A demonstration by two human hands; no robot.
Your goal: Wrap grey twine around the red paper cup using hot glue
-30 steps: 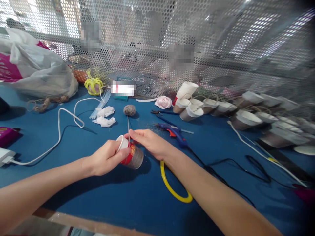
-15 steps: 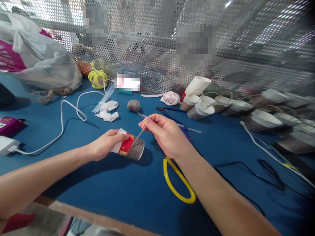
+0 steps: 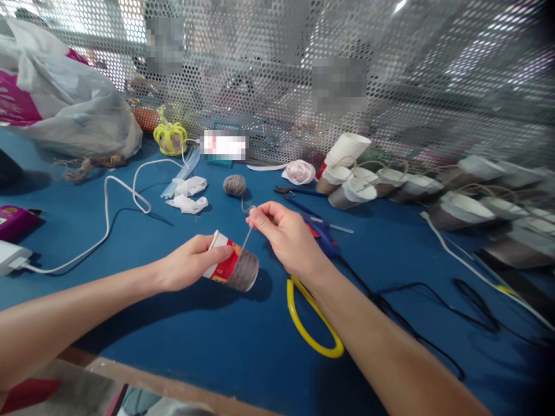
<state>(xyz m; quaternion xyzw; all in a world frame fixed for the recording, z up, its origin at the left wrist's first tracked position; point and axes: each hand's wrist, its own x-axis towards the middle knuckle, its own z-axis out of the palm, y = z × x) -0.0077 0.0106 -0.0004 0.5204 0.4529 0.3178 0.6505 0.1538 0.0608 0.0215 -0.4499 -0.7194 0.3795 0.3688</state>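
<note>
My left hand (image 3: 195, 261) is closed around a paper cup (image 3: 225, 267), tilted on its side with its base toward the right. The cup is white and red, and grey yarn is wound round its base half. Between thumb and fingertips, my right hand (image 3: 286, 234) pinches the grey yarn (image 3: 246, 238), which runs taut from the cup. From these fingers the strand goes on, slack, to a grey yarn ball (image 3: 235, 185) lying behind the cup.
Yellow scissor handles (image 3: 314, 323) lie under my right forearm, beside a blue glue gun (image 3: 321, 231). Pliers (image 3: 295, 192) and a pink ribbon roll (image 3: 299, 171) lie behind. Several wrapped cups (image 3: 353, 193) stand at right. A white cable (image 3: 104, 231) crosses the left; a plastic bag (image 3: 87, 104) sits behind.
The cup has shifted slightly right and turned in my left hand. My right hand has moved a little left, and the yarn toward the ball has gone slack.
</note>
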